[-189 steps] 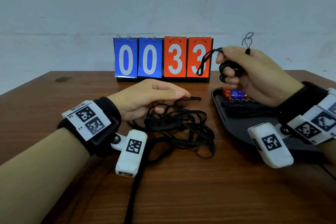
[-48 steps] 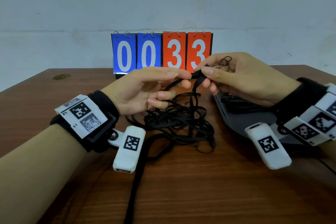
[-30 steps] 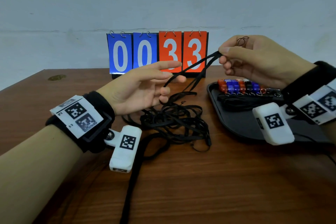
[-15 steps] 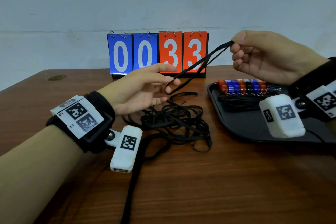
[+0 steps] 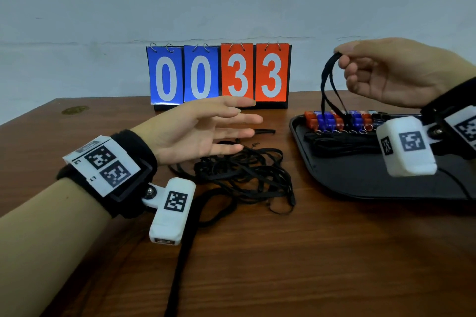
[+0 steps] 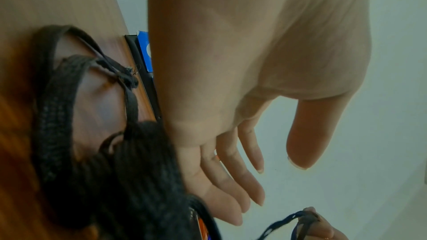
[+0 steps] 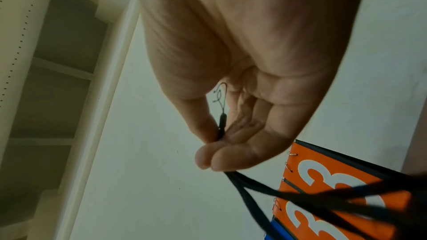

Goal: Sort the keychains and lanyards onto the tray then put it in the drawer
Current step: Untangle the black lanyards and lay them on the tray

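My right hand (image 5: 342, 55) pinches one black lanyard (image 5: 328, 87) by its end and holds it up over the black tray (image 5: 360, 183); its loop hangs down to the row of red and blue keychains (image 5: 337, 121). The right wrist view shows thumb and fingers pinching the lanyard (image 7: 254, 189) at its clasp. More black lanyards (image 5: 340, 144) lie folded on the tray. My left hand (image 5: 231, 121) hovers flat, fingers straight and empty, above a tangled pile of black lanyards (image 5: 244, 175) on the table. That pile (image 6: 104, 161) fills the left wrist view's lower left.
A flip scoreboard (image 5: 219, 74) reading 0033 stands at the back of the wooden table (image 5: 283, 265), against a pale wall. A black strap (image 5: 185, 252) runs from the pile to the front edge. The tray lies at the right, partly hidden by my right wrist.
My left hand has let go of the lanyard and opened. My right hand carried it rightward, and it now hangs over the tray instead of stretching between both hands.
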Demonstrator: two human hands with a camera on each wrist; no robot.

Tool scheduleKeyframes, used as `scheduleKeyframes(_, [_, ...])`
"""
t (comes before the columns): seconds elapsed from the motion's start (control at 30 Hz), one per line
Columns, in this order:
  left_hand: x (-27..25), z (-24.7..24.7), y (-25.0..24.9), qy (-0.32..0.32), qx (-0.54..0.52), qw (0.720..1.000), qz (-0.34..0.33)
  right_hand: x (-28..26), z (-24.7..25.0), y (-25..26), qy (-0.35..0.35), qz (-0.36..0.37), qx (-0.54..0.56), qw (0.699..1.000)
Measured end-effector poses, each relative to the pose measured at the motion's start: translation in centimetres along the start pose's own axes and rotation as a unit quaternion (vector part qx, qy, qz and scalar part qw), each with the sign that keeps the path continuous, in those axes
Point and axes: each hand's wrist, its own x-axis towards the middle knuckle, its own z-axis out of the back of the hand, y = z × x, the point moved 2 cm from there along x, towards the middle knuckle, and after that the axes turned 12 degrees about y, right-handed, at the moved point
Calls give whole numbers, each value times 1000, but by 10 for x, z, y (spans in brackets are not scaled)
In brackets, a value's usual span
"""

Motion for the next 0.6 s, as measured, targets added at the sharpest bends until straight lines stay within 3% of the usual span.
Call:
scheduleKeyframes(0.17, [0,2,2,-2,11,1000,8,-1,0,1,-25,15,15,999])
scheduleKeyframes(0.27, [1,3,3,-5,18,1000,10,-4,6,2,-41,3,-52,998])
scheduleKeyframes(0.43, [1,3,3,-6,29,999,15,-9,28,-4,-30,-139,-189,972])
scheduleKeyframes(0.6, [1,2,3,-13,38,999,22,-10,44,-7,-53,-195,-287,936])
